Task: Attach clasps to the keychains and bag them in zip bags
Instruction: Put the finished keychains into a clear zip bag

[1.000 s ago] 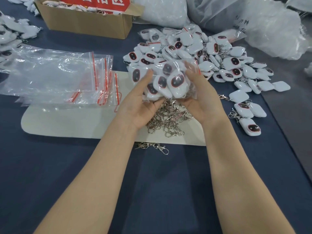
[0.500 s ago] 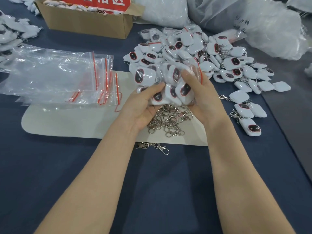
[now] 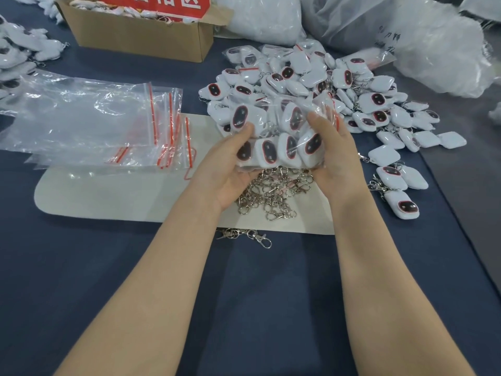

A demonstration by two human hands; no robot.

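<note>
While both forearms reach forward, left hand (image 3: 226, 172) and right hand (image 3: 337, 156) cup filled zip bag (image 3: 273, 137), fingers curled round its sides; clasp pile (image 3: 273, 195) beneath partly hidden.

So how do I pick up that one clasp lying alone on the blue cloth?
Pinch the lone clasp from above at its hook end, on the right: probably the fattest part. It lies flat on the blue cloth, apart from the clasp pile, so nothing should tangle.
</note>
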